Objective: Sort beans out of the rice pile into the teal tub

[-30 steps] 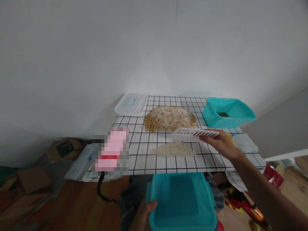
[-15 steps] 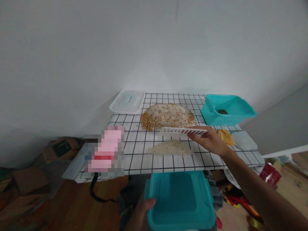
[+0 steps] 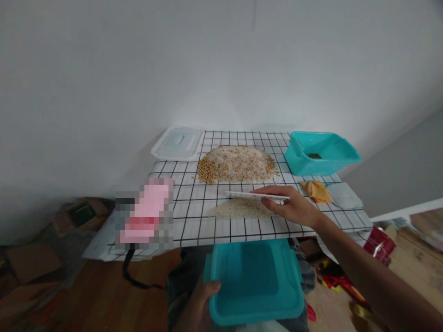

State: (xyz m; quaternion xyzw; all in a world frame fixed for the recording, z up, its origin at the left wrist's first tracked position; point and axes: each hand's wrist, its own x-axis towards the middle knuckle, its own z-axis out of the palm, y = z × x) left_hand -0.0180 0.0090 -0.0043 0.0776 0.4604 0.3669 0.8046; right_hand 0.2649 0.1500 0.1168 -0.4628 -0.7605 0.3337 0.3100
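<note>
My right hand (image 3: 294,203) grips a thin white slotted plastic board (image 3: 238,194) by its right end. The board is nearly edge-on to me, just over the back of a low heap of rice (image 3: 235,210); whether it touches the grains I cannot tell. Behind it lies a bigger heap of pale grain mixed with yellow beans (image 3: 237,166). Below the table's front edge, my left hand (image 3: 202,299) holds a teal plastic container (image 3: 256,276) by its left side, thumb over the rim. The left fingers are hidden beneath it.
A checked cloth (image 3: 194,226) covers the table. At back right stands a teal bin (image 3: 325,166) with some dark green matter inside. Near it lie a yellow cloth (image 3: 316,191) and a clear sheet (image 3: 344,194). A translucent lid (image 3: 178,143) lies at back left, a blurred pink object (image 3: 148,210) at front left.
The white board has come down and nearer the rice heap, tilting from showing its slots to nearly edge-on. My left hand still holds the teal container. The whole view has shifted slightly.
</note>
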